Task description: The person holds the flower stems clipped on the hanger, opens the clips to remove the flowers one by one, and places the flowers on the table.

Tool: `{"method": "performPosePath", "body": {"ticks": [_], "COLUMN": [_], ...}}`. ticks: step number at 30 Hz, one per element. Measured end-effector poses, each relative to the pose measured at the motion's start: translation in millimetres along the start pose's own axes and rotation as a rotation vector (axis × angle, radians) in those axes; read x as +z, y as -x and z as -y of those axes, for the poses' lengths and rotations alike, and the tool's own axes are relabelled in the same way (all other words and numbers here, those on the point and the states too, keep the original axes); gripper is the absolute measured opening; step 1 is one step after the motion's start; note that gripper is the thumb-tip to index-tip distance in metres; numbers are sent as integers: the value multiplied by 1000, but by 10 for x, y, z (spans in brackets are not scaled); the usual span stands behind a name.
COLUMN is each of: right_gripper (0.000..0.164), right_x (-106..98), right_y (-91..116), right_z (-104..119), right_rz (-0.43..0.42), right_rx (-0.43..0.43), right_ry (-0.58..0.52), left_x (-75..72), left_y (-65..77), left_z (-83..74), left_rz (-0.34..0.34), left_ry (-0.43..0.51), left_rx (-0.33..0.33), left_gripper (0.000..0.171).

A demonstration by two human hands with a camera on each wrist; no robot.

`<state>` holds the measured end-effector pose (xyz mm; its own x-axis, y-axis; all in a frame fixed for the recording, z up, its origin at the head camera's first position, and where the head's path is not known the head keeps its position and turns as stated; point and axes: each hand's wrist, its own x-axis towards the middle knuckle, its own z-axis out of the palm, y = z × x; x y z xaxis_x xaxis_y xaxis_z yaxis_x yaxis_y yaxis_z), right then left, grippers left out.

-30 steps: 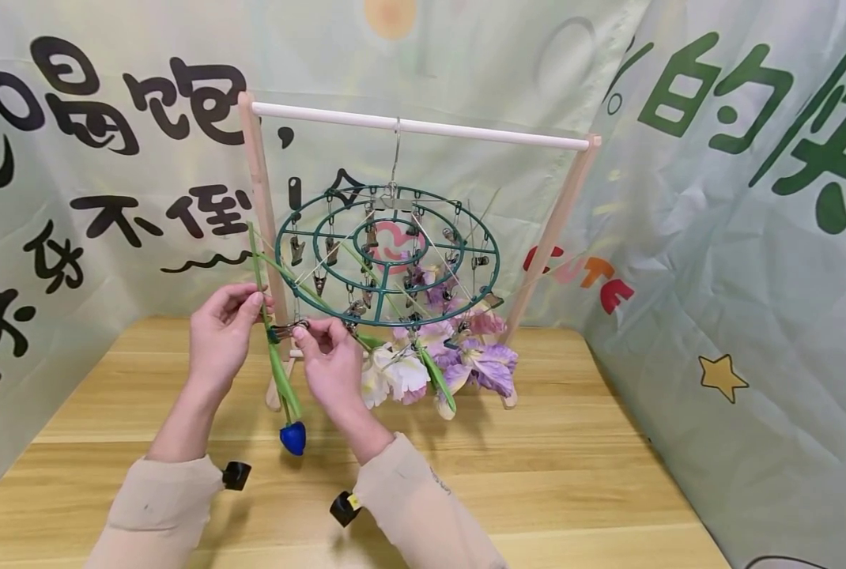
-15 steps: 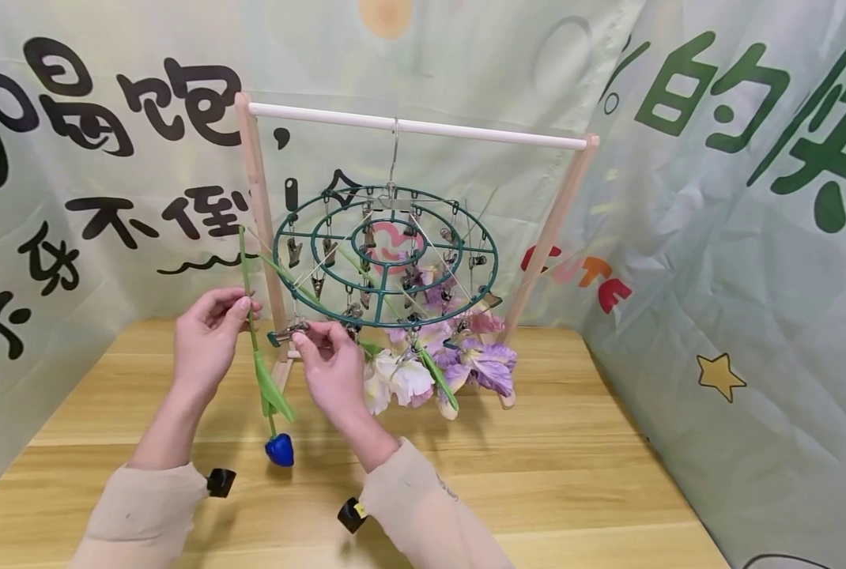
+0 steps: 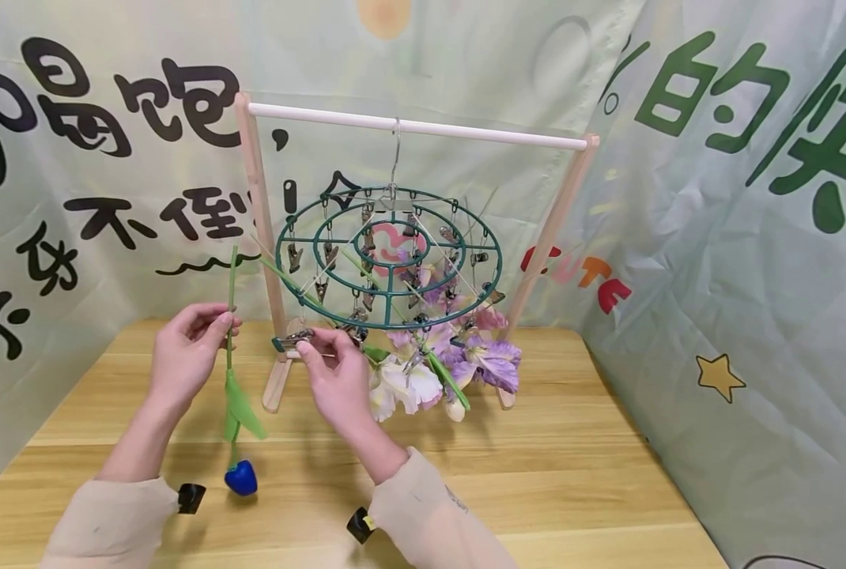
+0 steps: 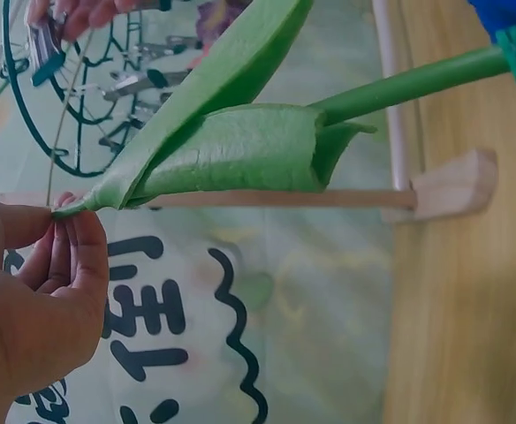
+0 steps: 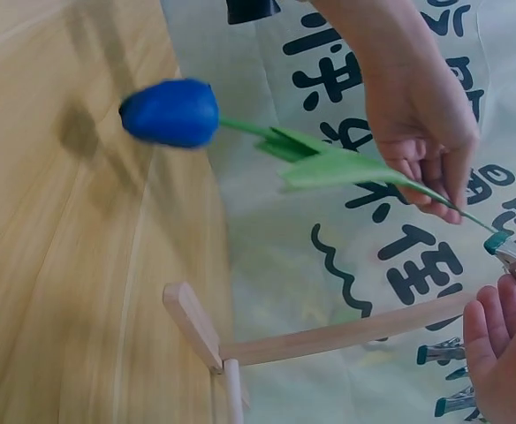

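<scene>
A blue artificial tulip hangs bloom-down from my left hand, whose thumb and fingers pinch its green stem. Its leaves fill the upper part of the left wrist view. My right hand pinches a metal clip with green tips, at the left front of a round green clip hanger. Stem and clip stand apart in the head view. Whether the clip's tips are parted I cannot tell. Purple flowers and a white flower hang beneath the ring's right half.
The hanger's hook sits over the white bar of a wooden stand on a wood-grain table. Several other clips dangle from the rings. Printed cloth surrounds the table behind and at the sides.
My left hand has moved left and down with the tulip, drawing its stem away from the clip. The right hand keeps its pinch on the clip, shifting only slightly.
</scene>
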<state>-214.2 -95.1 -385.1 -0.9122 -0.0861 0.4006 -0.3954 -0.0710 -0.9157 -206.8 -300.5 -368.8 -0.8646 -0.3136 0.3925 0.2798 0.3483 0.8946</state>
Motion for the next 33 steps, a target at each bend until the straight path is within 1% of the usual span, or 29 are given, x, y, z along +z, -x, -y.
{"method": "performPosePath", "body": {"ticks": [6,14,22,26,30,33], "right_gripper": [27,28,26,26,26,25], "right_x": [-54,-112,-159,-163,-161,-161], "right_y": [38,84,106,106,98,95], "right_z": [15,24,37,42,44,40], "right_rz": [4,-1,-5,-4,-2,0], "right_rx": [-12,-50,-51,-45,-53,-62], "right_ry": [14,19,10,8,10,16], "left_x": [-146,-284,-352,-376,-402,-419], "left_y": [43,83,117,111,100,87], "left_z": [105,236,387,468,550,607], "left_rz": [56,145,239,273,292,311], "left_ry": [-78,-157,-274,-322,-360,-381], "left_rx": [-37,-29,-79,-71,-65,-75], "left_gripper": [34,33,38,36,32,31]}}
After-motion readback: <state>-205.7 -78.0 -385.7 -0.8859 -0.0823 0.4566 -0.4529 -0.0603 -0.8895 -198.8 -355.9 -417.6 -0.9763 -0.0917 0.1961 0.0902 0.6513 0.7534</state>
